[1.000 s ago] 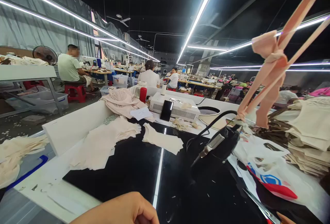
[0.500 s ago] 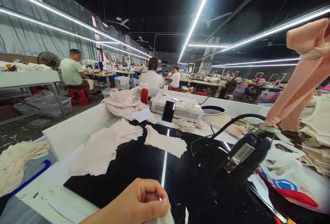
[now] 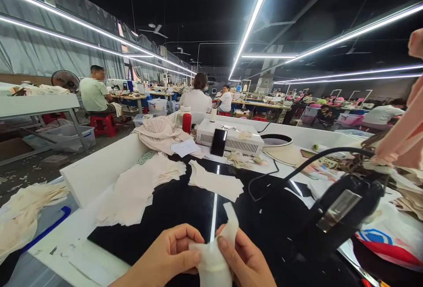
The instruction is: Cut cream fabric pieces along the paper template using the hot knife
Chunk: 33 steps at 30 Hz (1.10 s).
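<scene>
Both hands meet low in the centre over the black glossy work surface (image 3: 142, 245), on a pale cream fabric piece (image 3: 216, 269). My left hand (image 3: 170, 252) pinches its left edge between thumb and fingers. Opposite it, my right hand (image 3: 244, 258) grips the other edge, with a narrow flap of the cloth standing up above the thumb. The lower end of the piece runs out of the frame. Beyond the hands lies a small stack of cream fabric pieces (image 3: 214, 182), and a larger fanned stack of cream pieces (image 3: 135, 192) spreads to the left.
A black machine (image 3: 343, 207) with a cable stands on the right, with scissors (image 3: 360, 269) beside it. Behind are a phone (image 3: 218, 142), a white box (image 3: 234, 139), a red bottle (image 3: 186, 123) and a fabric bundle (image 3: 161, 133). Co-workers sit further back.
My right hand has come into view and taken hold of the fabric piece, which is now raised higher between both hands. The view has shifted slightly, moving the machine rightward.
</scene>
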Motion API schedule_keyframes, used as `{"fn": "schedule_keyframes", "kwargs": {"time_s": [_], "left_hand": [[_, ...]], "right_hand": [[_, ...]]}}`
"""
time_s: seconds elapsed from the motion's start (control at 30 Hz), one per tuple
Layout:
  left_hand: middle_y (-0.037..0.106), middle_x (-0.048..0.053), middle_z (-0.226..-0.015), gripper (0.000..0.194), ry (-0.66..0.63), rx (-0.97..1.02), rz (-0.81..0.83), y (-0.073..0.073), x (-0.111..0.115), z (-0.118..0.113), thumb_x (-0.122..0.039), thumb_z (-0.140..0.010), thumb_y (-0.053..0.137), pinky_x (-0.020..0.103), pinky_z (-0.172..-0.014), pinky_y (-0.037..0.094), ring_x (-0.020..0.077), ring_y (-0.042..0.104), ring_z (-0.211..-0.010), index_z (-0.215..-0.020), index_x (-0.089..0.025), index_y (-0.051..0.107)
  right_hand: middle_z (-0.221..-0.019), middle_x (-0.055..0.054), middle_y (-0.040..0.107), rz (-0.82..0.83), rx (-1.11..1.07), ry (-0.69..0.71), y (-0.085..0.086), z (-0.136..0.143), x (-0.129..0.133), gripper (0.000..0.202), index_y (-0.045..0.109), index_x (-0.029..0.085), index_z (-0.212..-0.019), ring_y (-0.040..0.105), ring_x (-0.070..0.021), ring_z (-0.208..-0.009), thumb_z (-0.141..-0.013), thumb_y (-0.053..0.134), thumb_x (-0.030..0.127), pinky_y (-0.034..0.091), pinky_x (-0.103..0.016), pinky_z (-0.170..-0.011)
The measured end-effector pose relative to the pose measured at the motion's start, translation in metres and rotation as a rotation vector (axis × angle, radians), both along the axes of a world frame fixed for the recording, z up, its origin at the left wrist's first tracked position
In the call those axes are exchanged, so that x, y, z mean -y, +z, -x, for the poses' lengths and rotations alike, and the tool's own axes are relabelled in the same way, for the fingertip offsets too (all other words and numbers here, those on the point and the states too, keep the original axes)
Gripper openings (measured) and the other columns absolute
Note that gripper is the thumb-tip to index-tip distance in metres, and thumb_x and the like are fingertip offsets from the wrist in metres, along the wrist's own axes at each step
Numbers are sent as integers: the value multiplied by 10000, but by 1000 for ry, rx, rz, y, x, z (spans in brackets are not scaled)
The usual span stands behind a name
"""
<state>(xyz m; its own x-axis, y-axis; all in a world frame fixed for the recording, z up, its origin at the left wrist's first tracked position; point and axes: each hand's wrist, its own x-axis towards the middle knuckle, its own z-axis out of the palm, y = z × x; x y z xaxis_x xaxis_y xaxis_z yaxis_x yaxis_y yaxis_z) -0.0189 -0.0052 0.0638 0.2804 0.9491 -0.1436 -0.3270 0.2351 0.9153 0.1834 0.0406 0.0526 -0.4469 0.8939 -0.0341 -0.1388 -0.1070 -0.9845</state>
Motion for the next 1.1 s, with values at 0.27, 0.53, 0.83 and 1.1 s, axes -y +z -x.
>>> {"fn": "schedule_keyframes", "kwargs": {"time_s": [0.27,0.53,0.83,1.1], "left_hand": [[534,-13,-748,685,71,-240,-46,1,-24,5,-791,-716,788,232,-631,310,98,421,-664,-817,-140,599],[522,-22,-729,609,181,-398,-105,8,-75,17,-745,-788,725,210,-564,347,102,430,-639,-871,-150,629],[581,-17,-729,534,310,-618,-212,14,-166,38,-690,-832,686,209,-490,393,117,514,-591,-944,-169,653],[673,24,-939,253,364,-1075,-269,-9,-219,37,-379,-1020,662,331,-770,587,164,667,-828,-997,-127,667]], "right_hand": [[-778,9,583,-199,56,175,5,38,-43,496,705,189,-919,487,-141,-716,-868,725,681,393,-251,-647],[-732,-3,652,-119,109,142,5,51,-88,738,679,191,-1032,548,-155,-614,-714,715,856,421,-263,-568],[-750,-19,737,-84,238,-99,2,13,-155,683,666,218,-1184,640,-190,-599,-710,787,695,443,-269,-532],[-734,29,626,-242,472,-288,-13,-17,-214,341,668,172,-1134,579,-146,-602,-901,715,417,436,-258,-551]]}}
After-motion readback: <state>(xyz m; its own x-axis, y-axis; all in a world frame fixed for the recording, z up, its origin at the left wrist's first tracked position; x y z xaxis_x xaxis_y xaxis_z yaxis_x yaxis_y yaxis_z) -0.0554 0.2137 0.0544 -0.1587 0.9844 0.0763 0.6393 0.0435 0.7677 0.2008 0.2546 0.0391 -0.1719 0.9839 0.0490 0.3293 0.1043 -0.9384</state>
